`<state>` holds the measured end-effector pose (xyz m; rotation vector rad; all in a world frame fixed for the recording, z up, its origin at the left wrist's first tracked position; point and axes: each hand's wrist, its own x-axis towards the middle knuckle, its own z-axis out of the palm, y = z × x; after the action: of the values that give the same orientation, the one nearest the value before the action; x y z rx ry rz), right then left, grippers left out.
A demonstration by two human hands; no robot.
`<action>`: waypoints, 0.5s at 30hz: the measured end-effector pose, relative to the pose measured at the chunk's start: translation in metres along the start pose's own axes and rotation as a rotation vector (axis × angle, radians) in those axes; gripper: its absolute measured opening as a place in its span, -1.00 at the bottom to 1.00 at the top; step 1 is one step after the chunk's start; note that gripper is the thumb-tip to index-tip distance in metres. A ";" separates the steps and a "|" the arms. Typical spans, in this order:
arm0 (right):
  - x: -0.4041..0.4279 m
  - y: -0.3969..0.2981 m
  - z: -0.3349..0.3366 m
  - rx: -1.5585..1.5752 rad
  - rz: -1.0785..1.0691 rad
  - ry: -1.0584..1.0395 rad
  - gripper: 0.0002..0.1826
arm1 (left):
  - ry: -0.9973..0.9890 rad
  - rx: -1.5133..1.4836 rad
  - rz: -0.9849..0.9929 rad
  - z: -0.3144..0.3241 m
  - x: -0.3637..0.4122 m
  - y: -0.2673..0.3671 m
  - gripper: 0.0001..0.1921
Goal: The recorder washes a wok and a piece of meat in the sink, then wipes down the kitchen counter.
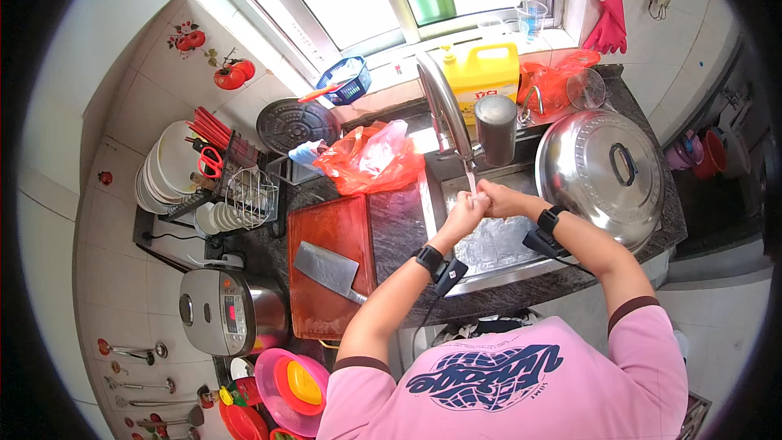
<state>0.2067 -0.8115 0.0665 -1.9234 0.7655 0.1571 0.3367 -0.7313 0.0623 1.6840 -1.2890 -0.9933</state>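
Water runs in a thin stream (471,178) from the curved steel tap (451,107) onto my two hands. My left hand (469,214) and my right hand (504,200) meet just under the spout, fingers curled and touching. Whether anything small lies between them is hidden. Both are above the steel sink (489,249), whose wet floor shines below. A black strap with a small device is on each wrist.
Left of the sink, a cleaver (327,267) lies on a red-brown cutting board (330,220). A large steel lid (586,177) rests over the sink's right side. Behind stand a yellow jug (489,64) and red plastic bags (372,159). A rice cooker (232,311) sits far left.
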 end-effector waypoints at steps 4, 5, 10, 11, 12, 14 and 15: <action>-0.008 0.000 0.017 -0.167 -0.560 0.567 -0.43 | -0.252 -0.816 -0.525 -0.015 0.008 0.002 -0.65; -0.012 -0.004 0.020 -0.144 -0.559 0.562 -0.41 | -0.239 -0.923 -0.612 -0.016 0.009 0.007 -0.66; -0.005 0.006 0.018 -0.370 -0.379 0.676 -0.53 | -0.518 -1.020 -0.778 -0.012 0.015 0.004 -0.59; 0.000 0.013 0.015 -0.423 -0.353 0.604 -0.60 | -0.521 -1.019 -0.779 -0.008 0.012 0.003 -0.59; 0.002 0.010 0.012 -0.476 -0.332 0.527 -0.67 | -0.373 -0.743 -0.627 -0.007 0.004 0.006 -0.58; 0.001 0.003 0.011 -0.465 -0.317 0.462 -0.71 | -0.168 -0.279 -0.422 0.001 0.009 -0.011 -0.53; -0.002 -0.001 0.008 -0.454 -0.296 0.402 -0.75 | -0.167 -0.279 -0.421 0.002 0.009 -0.017 -0.53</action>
<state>0.2077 -0.8033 0.0638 -2.5215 0.7338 -0.2693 0.3432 -0.7375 0.0453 1.7107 -0.8567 -1.5134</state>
